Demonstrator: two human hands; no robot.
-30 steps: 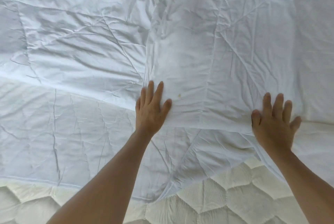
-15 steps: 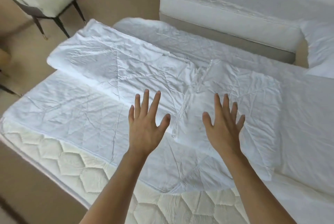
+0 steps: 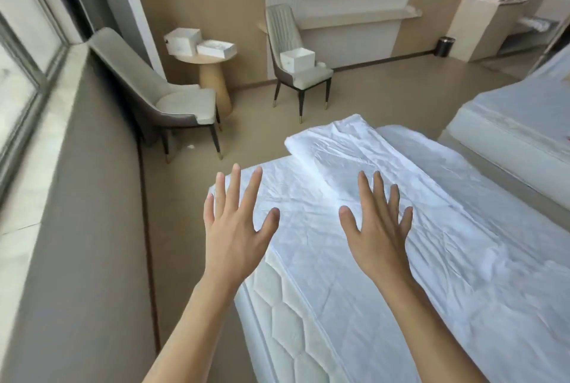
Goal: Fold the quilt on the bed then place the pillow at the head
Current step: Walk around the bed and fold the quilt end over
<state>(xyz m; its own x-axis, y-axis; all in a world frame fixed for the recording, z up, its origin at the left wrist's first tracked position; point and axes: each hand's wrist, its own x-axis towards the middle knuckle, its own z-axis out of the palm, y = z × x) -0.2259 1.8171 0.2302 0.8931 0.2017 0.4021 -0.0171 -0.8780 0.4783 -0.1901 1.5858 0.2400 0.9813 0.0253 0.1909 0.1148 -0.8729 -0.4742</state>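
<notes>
Left hand (image 3: pixel 236 228): you hold it raised, fingers spread, empty.
Right hand (image 3: pixel 377 228): likewise, seemingly clear above the quilt (image 3: pixel 364 154).

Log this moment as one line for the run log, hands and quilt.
left hand: open, raised, empty | right hand: open, raised, empty | quilt: folded, on bed | pillow: not clearly in view

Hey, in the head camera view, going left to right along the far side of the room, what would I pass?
Window → grey armchair → round side table carrying white boxes → chair with a white box on its seat → dark bin → second bed.
</notes>
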